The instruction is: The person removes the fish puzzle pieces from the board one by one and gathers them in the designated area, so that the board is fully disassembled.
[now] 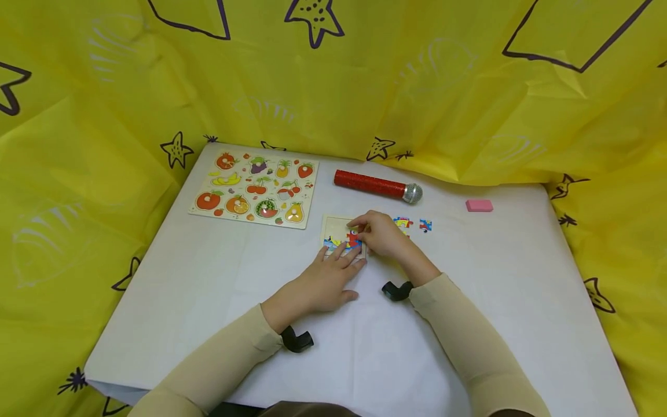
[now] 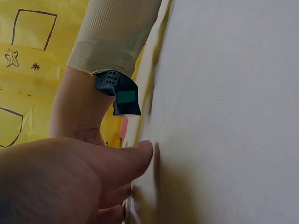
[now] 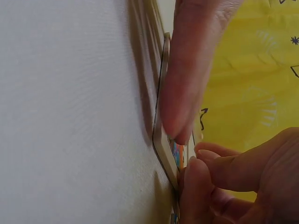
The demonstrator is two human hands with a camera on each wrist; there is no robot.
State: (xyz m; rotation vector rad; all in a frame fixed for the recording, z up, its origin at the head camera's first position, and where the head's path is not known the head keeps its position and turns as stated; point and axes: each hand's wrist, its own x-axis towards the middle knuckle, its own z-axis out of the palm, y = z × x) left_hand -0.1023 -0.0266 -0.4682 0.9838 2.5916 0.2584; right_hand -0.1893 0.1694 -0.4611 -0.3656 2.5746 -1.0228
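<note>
A small wooden puzzle tray point(image 1: 336, 222) lies on the white table, with colourful jigsaw pieces point(image 1: 333, 243) set along its near part. My left hand point(image 1: 325, 284) rests its spread, straight fingers on the tray's near edge; the left wrist view shows its thumb out to the side. At the tray's right side, my right hand point(image 1: 383, 234) pinches a red and blue puzzle piece point(image 1: 353, 238) with thumb and fingers. In the right wrist view, those fingertips partly hide the piece. More loose puzzle pieces point(image 1: 425, 225) lie right of the right hand, some partly covered by it.
A fruit peg board point(image 1: 250, 191) lies at the back left. Behind the tray is a red glittery microphone point(image 1: 370, 184) with a silver head. A pink eraser-like block point(image 1: 479, 205) sits farther right. Yellow patterned cloth point(image 1: 333, 87) hangs round the table's back and sides.
</note>
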